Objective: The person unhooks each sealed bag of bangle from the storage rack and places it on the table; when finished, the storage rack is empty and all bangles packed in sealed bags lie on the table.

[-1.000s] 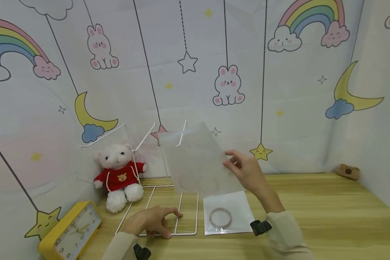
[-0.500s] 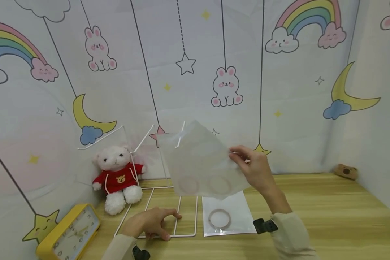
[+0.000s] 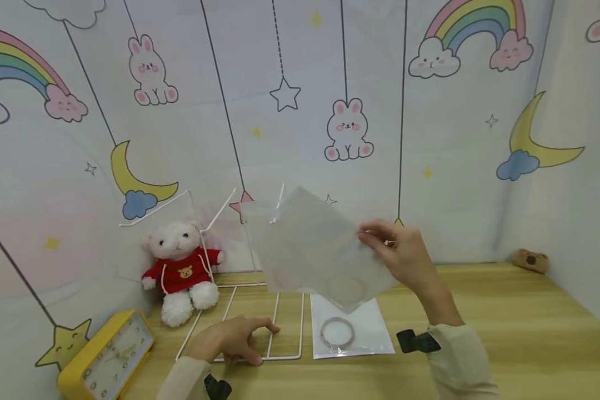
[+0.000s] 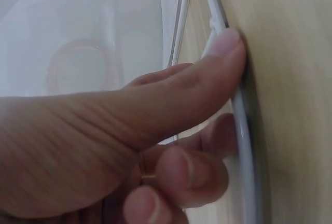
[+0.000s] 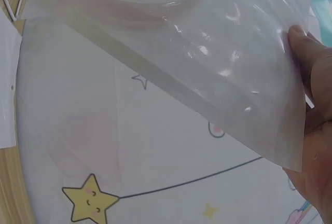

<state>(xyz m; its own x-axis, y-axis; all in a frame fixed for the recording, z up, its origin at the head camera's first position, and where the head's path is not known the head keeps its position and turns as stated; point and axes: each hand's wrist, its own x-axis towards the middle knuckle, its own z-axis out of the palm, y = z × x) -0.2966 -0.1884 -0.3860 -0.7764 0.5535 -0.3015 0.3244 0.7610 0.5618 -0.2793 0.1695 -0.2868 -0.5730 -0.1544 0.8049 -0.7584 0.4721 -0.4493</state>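
My right hand (image 3: 407, 255) pinches the edge of a translucent plastic sleeve (image 3: 325, 255), raised and tilted, with a faint ring showing through it. In the right wrist view the thumb lies along the glossy sleeve (image 5: 218, 53). Partly hidden behind it, a second translucent sleeve (image 3: 255, 239) stands upright at the white wire rack (image 3: 301, 328). My left hand (image 3: 235, 339) is at the rack's base; in the left wrist view its thumb (image 4: 223, 50) lies on the front wire (image 4: 244, 141), other fingers curled beside it. A third sleeve (image 3: 375, 333) with a ring print lies flat on the table.
A white plush bear (image 3: 180, 272) in a red top sits behind the rack's left side. At front left stands a yellow clock (image 3: 110, 350). A small brown bear-faced object (image 3: 530, 260) lies at the table's back right. A printed cloth backdrop (image 3: 300, 144) rises behind.
My right hand has moved right with the sleeve, sliding it across the upright one so more of that shows. The left hand stays at the rack's base.
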